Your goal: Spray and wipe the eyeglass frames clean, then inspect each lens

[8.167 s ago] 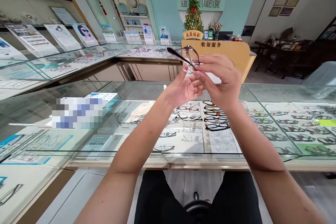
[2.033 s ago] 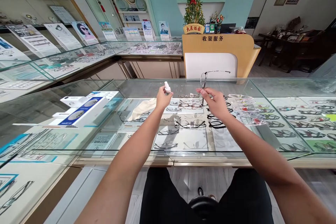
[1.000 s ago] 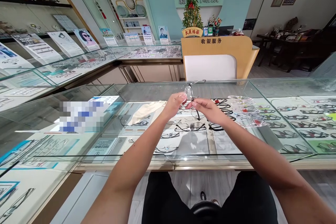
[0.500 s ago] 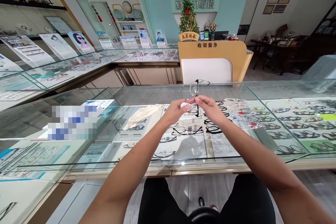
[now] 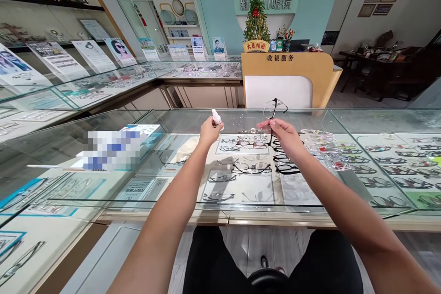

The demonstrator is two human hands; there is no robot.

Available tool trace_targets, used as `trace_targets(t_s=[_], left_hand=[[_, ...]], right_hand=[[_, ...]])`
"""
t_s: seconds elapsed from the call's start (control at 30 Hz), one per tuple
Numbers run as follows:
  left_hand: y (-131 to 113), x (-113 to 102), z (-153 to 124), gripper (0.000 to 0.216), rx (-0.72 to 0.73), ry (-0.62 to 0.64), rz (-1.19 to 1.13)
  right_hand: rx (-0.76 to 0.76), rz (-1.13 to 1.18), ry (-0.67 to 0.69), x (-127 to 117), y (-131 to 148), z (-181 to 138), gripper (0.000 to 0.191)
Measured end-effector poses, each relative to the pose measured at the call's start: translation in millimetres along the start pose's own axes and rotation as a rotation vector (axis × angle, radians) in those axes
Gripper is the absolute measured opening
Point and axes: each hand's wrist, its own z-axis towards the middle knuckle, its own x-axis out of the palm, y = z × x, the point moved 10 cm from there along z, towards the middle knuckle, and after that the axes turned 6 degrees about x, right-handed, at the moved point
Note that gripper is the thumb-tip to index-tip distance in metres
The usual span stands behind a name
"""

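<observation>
My left hand (image 5: 211, 130) is closed around a small white spray bottle (image 5: 216, 116), its nozzle end pointing up, above the glass counter. Off to the right, my right hand (image 5: 283, 132) pinches a pair of dark-framed eyeglasses (image 5: 274, 109) raised over the glass. One clear lens of the pair shows above my fingers, and a dark part of the frame hangs below them. A cream cloth (image 5: 188, 149) lies to the left, partly behind my left forearm.
The glass display counter (image 5: 227, 205) spans in front of me, with rows of eyeglasses (image 5: 251, 167) beneath its top. Papers (image 5: 113, 149), partly blurred out, lie at the left. A wooden cashier desk (image 5: 289, 62) stands beyond, and side showcases with standing cards (image 5: 93, 55) run along the left.
My hands have moved apart. The left has drawn away to the left with the white bottle, now upright in view; the right keeps the eyeglasses, slightly further right. The view has shifted a little.
</observation>
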Motion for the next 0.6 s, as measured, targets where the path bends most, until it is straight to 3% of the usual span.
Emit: trace_targets(t_s=[0.17,0.4,0.5,0.6], left_hand=[[10,16,-3,0.022,0.016,0.094,0.049],[6,29,-8,0.025,0.046,0.163,0.110],[2,13,-3,0.041,0.045,0.148,0.173],[3,-22,3,0.044,0.008,0.122,0.287]], right_hand=[[-0.002,-0.001,0.001,-1,0,0,0.039],[0.011,-0.019,-0.011,-1,-1,1,0.040],[0.016,-0.012,-0.016,-1,0,-1,0.041],[0.009,0.013,-0.011,0,3,-2,0.039]])
